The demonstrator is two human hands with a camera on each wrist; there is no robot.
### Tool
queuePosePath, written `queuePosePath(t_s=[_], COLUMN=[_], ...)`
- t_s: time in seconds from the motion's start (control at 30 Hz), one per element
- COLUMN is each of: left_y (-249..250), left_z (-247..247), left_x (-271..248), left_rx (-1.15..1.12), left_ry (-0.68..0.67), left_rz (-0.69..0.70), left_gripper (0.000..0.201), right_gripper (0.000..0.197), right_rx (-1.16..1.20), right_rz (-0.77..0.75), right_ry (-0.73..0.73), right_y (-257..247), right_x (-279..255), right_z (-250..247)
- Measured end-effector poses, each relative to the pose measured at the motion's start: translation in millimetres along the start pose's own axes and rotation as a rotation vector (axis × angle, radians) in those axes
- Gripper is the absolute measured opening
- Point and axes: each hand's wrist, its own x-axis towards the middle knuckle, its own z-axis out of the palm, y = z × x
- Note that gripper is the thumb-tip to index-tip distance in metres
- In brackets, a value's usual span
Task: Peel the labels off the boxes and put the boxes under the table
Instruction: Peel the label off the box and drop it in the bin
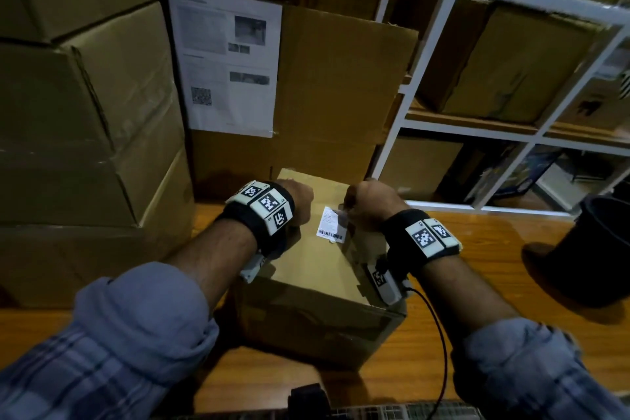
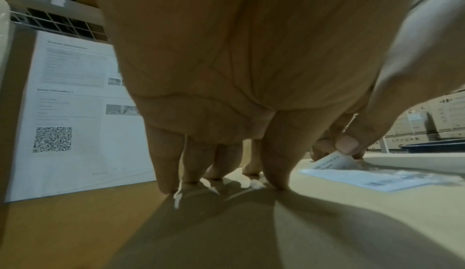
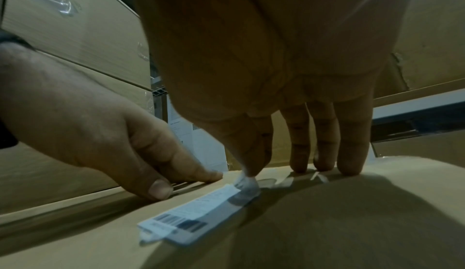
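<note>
Right hand (image 1: 366,206) pinches the label (image 1: 332,227) corner, left hand (image 1: 296,203) presses flat-fingered on the box (image 1: 317,269), with stacked cartons (image 1: 85,106) left and a black bucket (image 1: 593,249) right.

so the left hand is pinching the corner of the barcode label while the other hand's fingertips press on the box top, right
Not quite: the right hand pinches the barcode label corner, as the right wrist view shows. The left hand presses its fingertips on the box top.

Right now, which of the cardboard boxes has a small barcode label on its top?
The small box under both hands; its barcode label is pinched by the right hand.
</note>
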Motion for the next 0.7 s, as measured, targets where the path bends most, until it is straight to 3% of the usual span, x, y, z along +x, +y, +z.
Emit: queuePosePath(t_s=[0.33,0.7], left_y=[-1.3,-1.6], left_z=[1.6,1.1], left_x=[2.6,2.6], left_rx=[0.009,-0.047], left_ry=[-0.009,-0.023], left_rz=[0.003,-0.015], left_gripper=[0.042,0.041], right_gripper=[0.021,0.027], right_rx=[0.093,0.159], right_rz=[-0.004,-0.022], right_ry=[-0.022,0.0], right_y=[1.3,1.9], right_x=[-6.1,-15.1], right_z=[-5.9,-9.3])
